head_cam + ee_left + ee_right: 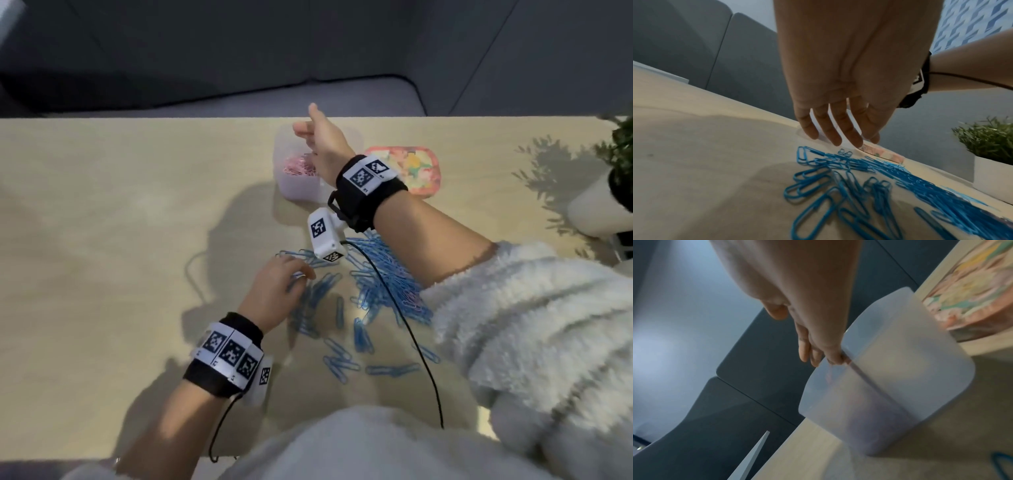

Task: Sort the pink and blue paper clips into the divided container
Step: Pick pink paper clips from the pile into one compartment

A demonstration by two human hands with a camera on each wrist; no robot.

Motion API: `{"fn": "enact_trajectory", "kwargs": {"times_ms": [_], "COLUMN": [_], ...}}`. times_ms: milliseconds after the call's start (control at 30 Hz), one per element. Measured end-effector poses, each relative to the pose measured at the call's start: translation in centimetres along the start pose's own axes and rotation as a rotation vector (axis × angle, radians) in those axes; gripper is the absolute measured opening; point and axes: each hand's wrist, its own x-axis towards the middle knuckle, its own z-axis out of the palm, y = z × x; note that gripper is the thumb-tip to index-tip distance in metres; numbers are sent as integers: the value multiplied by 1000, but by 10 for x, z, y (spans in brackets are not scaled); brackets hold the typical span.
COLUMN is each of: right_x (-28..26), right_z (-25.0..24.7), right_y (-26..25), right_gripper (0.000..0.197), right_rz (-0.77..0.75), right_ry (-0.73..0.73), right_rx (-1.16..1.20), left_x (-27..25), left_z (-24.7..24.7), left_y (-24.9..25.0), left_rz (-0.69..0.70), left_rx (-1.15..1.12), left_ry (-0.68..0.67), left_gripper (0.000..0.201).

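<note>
pale wood tabletop with a dark grey sofa behind it carries everything: a frosted plastic container near the far edge, a flowery tin just beside it, and a potted plant off to the right. pink paper clips already lie in the container's left compartment, while the other compartment is hidden by the right hand, which hovers over the container with fingers bent inward and thumb lifted; the wrist view is blurred, so i cannot tell whether it pinches a clip or has let go. blue paper clips lie in a loose tangled heap on the near half of the table, with what may be a few pink ones low at the heap's right side. the left hand rests at the heap's left edge, fingers straight and slightly spread, holding nothing in the wrist view. the clips are likely light, stiff wire with a slick coating, and they hook into one another, so a pinch with thumb and forefinger on one rounded end should lift a single clip free; scooping a bunch would probably drag neighbours along and spill some on the way
</note>
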Motion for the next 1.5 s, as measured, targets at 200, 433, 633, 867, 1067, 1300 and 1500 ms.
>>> {"fn": "enact_trajectory", "kwargs": {"times_ms": [200, 433, 633, 867, 1067, 1300, 1500], "right_x": [-43, -110, -148, -169, -170, -180, -189], "right_z": [-37, -145, -181, -173, -177, -201, -216], "right_y": [-8, 53, 131, 167, 170, 171, 173], "right_gripper": [50, 25, 26, 23, 28, 13, 16], "right_rz": [-169, -186, -115, -151, -114, 12, 41], "right_ry": [38, 236, 114, 90, 209, 218, 281], "right_rx": [125, -304, -985, -1190, -746, -274, -359], "left_x": [17, 36, 41, 24, 30, 39, 38], "left_z": [4, 36, 65, 59, 64, 77, 58], "left_y": [19, 43, 59, 45, 63, 71, 49], "left_rz": [34, 163, 269, 229, 251, 315, 196], "left_rx": [43, 134, 307, 465, 473, 508, 481], "left_ry": [12, -178, -258, -276, -257, -250, -254], "left_gripper": [15, 23, 25, 14, 21, 22, 15]}}
